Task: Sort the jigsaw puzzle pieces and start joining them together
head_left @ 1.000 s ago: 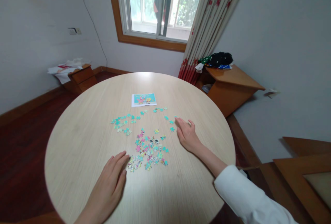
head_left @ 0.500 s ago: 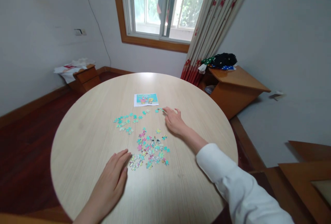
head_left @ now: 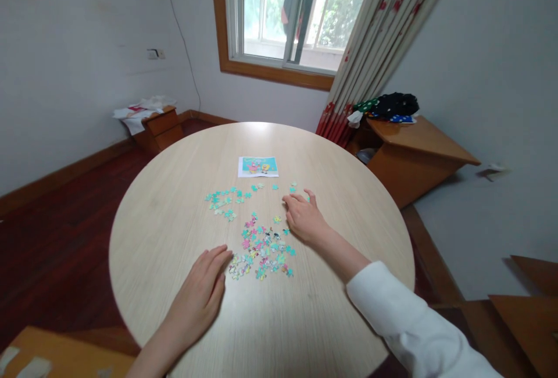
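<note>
My left hand (head_left: pixel 201 285) lies flat on the near left of the round table, fingers stretched out, its fingertips at the edge of a heap of jigsaw pieces (head_left: pixel 264 252). The heap mixes pink, teal, yellow and white pieces. My right hand (head_left: pixel 306 218) is beyond the heap to the right, its fingers apart and a little bent, with nothing visible in them. A few teal pieces (head_left: pixel 293 190) lie just past its fingers, and one yellow piece (head_left: pixel 277 220) is left of it. Mostly teal pieces (head_left: pixel 224 199) are scattered at the left. Behind them lies a picture sheet (head_left: pixel 258 167) with cartoon figures.
The pale round table (head_left: pixel 143 238) stands before a window (head_left: pixel 288 11) with a flowered curtain (head_left: pixel 370 46). Clothes (head_left: pixel 394 106) lie on a wooden cabinet (head_left: pixel 422 145) at the right. A small cabinet (head_left: pixel 163 128) stands at the back left.
The view has shifted, so everything sits farther right. My right hand has drawn back toward me from the far pieces, and more teal pieces now show beyond its fingers. My left hand stays put.
</note>
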### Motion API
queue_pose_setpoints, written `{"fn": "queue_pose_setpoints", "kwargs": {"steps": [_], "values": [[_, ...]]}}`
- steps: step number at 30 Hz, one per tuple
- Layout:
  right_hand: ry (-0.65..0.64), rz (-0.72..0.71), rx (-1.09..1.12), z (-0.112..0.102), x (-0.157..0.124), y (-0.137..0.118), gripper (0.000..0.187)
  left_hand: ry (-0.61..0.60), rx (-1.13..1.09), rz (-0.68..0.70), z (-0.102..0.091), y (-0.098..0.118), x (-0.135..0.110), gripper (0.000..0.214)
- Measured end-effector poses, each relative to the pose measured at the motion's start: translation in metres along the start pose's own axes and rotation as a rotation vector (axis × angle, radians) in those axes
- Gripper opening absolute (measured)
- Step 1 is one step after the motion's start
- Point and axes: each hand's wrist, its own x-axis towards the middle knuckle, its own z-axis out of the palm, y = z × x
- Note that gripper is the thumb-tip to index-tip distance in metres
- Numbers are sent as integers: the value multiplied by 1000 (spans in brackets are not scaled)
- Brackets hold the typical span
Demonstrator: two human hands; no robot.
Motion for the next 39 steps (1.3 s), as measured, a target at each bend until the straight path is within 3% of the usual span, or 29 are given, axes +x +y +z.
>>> {"fn": "queue_pose_setpoints", "kwargs": {"steps": [10, 17, 24, 28, 32, 39], "values": [[-49, -218, 277, 2, -20, -44, 33, 3, -16, 8, -1, 2, 2, 40], [51, -276, 331, 6, -58, -34, 46, -4, -1, 11, -1, 1, 1, 38], [199, -145, 299, 7, -81, -13, 40, -1, 3, 17, 0, -1, 1, 38], [241, 87, 201, 21, -81, 10, 41, -1, -3, 20, -1, -1, 1, 38], [114, 267, 109, 31, -79, 29, 51, 0, -3, 31, 2, -3, 0, 37], [-50, 382, 6, 23, -57, 34, 67, 4, 5, 55, 4, -9, 0, 37]]}}
